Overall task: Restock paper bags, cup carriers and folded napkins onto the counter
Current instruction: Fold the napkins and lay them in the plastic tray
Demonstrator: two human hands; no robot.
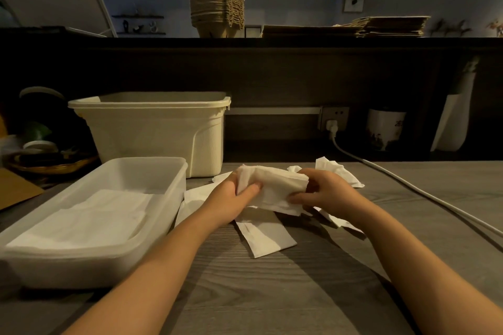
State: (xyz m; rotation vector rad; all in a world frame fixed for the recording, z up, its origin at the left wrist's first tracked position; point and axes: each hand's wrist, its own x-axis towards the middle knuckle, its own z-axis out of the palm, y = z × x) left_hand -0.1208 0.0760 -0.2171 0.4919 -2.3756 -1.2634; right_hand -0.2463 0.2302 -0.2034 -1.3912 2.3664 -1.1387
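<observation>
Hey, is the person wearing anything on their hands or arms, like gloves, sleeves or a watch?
Nothing shows. The left hand and right hand are bare, without gloves, and no ring is visible. Both forearms are uncovered to the picture's lower edge: no sleeve, watch or bracelet in view.

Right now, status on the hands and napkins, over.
Left hand and right hand both gripping one napkin. Loose napkins on table, some in clear tray. Nothing blocking.

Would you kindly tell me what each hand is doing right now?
Left hand: grips the napkin.
Right hand: grips the same napkin.
</observation>
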